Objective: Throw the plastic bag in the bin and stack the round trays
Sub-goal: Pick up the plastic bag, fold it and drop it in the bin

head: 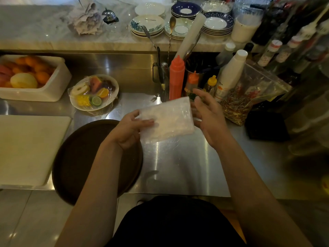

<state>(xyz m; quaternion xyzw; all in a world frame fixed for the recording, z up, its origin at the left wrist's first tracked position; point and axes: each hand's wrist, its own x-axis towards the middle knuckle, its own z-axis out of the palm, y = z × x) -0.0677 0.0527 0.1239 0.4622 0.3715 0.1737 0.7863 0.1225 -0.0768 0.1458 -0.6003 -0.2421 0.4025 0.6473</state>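
Observation:
A flattened clear plastic bag [167,120] is held above the steel counter [178,166]. My left hand [130,129] pinches its left edge between thumb and fingers. My right hand [207,116] is at the bag's right edge with the fingers spread; whether it grips the bag I cannot tell. A dark brown round tray [80,157] lies on the counter under my left forearm and hangs over the front edge. No bin is in view.
A white cutting board [30,148] lies left of the tray. Behind are a wrapped fruit plate [93,92], a white tub of fruit [32,77], sauce bottles [176,77], a bag of small sticks [249,97] and stacked plates [147,25] on the marble shelf.

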